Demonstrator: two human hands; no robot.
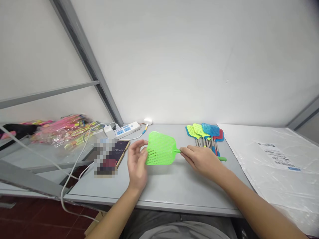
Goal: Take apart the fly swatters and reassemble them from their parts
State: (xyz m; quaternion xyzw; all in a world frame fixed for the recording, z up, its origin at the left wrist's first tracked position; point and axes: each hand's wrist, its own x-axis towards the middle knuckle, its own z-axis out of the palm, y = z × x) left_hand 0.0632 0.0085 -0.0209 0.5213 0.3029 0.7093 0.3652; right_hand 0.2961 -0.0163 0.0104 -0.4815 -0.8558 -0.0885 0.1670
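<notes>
A bright green fly swatter (161, 148) is held up level over the grey desk, its perforated head toward the left. My left hand (137, 160) pinches the left edge of that head between thumb and fingers. Around the thin neck, just right of the head, my right hand (199, 158) is closed. The swatter's green handle end (222, 159) pokes out beyond my right hand; the shaft between is hidden by it. Behind my right hand lies a pile of several fly swatters (210, 129) with blue, yellow-green and red heads and metal-looking shafts.
A white plastic package (271, 159) with a printed label covers the desk's right side. To the left are a phone (121, 149), partly blurred out, and a power strip (127, 130) with white cables. Colourful bagged items (69, 129) lie farther left, past a metal frame post (92, 66).
</notes>
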